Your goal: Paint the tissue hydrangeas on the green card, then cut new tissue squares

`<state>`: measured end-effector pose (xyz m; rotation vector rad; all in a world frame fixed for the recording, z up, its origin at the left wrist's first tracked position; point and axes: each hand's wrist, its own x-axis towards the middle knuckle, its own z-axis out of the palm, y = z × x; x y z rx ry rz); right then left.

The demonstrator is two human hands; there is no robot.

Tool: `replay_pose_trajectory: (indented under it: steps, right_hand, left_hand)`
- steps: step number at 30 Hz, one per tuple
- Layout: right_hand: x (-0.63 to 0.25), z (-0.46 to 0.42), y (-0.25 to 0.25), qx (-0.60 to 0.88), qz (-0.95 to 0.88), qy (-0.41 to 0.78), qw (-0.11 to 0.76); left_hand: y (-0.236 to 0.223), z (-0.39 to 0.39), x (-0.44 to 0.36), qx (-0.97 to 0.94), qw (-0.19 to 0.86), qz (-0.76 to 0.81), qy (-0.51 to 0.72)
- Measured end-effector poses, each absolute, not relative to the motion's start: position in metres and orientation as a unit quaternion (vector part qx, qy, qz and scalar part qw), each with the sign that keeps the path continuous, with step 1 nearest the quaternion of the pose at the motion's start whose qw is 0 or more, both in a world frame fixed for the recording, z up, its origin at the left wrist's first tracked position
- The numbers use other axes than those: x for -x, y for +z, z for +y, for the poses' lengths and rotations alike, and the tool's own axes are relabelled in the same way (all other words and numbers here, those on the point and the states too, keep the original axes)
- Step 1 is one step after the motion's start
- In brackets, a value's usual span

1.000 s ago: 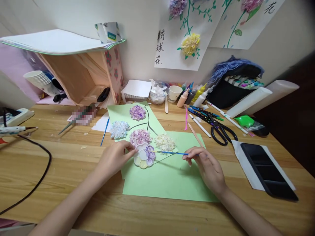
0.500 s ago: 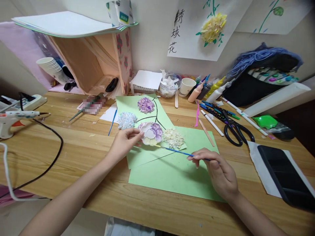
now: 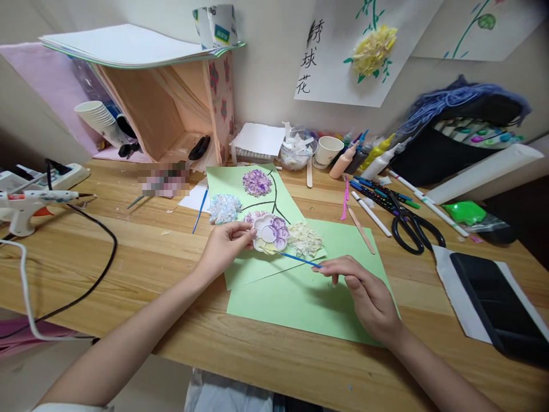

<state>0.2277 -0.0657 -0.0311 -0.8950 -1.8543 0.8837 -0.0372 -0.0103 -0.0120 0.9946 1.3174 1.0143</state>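
Note:
Between thumb and fingers, my left hand (image 3: 227,247) pinches the left rim of a white flower-shaped paint palette (image 3: 266,233) with purple and yellow paint in its wells. My right hand (image 3: 360,286) grips a thin blue paintbrush (image 3: 300,259), its tip at the yellow well on the palette's near side. Under the palette lies green paper (image 3: 257,269) with drawn black stems. On it sit a purple flower (image 3: 257,182), a pale blue flower (image 3: 225,209) and a cream flower (image 3: 305,239). Another pinkish-purple flower (image 3: 256,216) is mostly covered by the palette.
To the right lie black scissors (image 3: 412,226), several pens and a black case (image 3: 493,297) on white paper. Paint bottles (image 3: 343,160), a paper cup (image 3: 328,151) and a bowl of paper scraps (image 3: 297,150) line the wall. A hot glue gun (image 3: 30,209) with cords is at left.
The brush tip has gone from the palette's purple side down to the yellow well. My left hand has raised and tilted the palette slightly. The camera view has shifted.

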Motion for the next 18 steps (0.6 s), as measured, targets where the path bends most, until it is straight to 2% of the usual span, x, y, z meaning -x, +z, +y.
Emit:
replay_pose_trajectory:
  steps: [18]
  right_hand:
    - [-0.2314, -0.0612, -0.0317, 0.383, -0.734, 0.363, 0.427]
  left_hand:
    - [-0.0145, -0.0104, 0.0369, -0.432, 0.563, 0.553, 0.437]
